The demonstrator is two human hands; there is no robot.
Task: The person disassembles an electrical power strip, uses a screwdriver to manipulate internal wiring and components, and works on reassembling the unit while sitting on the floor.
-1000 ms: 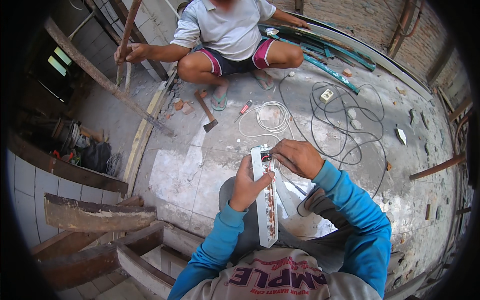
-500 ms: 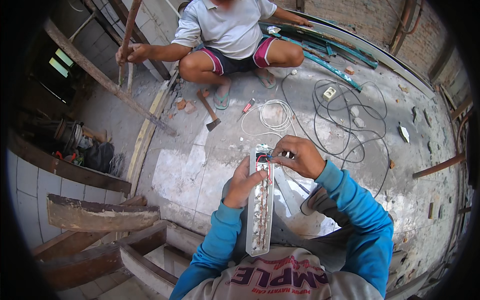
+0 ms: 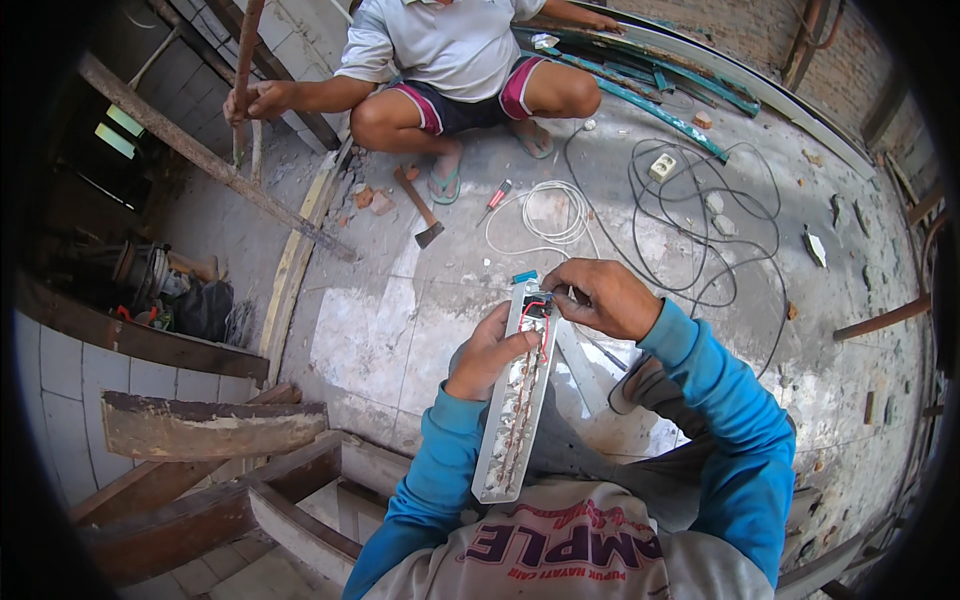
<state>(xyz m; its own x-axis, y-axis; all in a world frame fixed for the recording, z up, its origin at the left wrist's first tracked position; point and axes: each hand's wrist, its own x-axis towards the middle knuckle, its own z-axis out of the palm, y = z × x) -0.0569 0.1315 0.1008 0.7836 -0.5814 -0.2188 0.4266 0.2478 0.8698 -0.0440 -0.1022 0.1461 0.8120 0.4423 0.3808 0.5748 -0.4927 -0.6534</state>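
Note:
An opened white power strip (image 3: pixel 496 462) slants over my lap, its long metal contact strips bare. My left hand (image 3: pixel 484 358) is wrapped round its upper part, thumb lying over the inside. At the far end, my right hand (image 3: pixel 608 298) is closed with thumb and forefinger pinched beside the black parts and wires; what sits between the fingertips is too small to make out. A red wire (image 3: pixel 534 307) loops inside the casing. Something small and blue (image 3: pixel 524 277) shows at its far tip. Beside it on the floor lies a flat pale strip (image 3: pixel 577 372).
A co-worker (image 3: pixel 450 50) squats opposite, one hand on a wooden pole. Between us lie a hatchet (image 3: pixel 420 212), a red screwdriver (image 3: pixel 498 194), coiled white cable (image 3: pixel 512 239) and tangled black cable with a white socket (image 3: pixel 662 167). Wooden framing (image 3: pixel 210 425) stands at lower left.
The power strip has tilted, its near end swinging left toward me. My right hand has shifted slightly at the far end, and the blue piece there now shows plainly.

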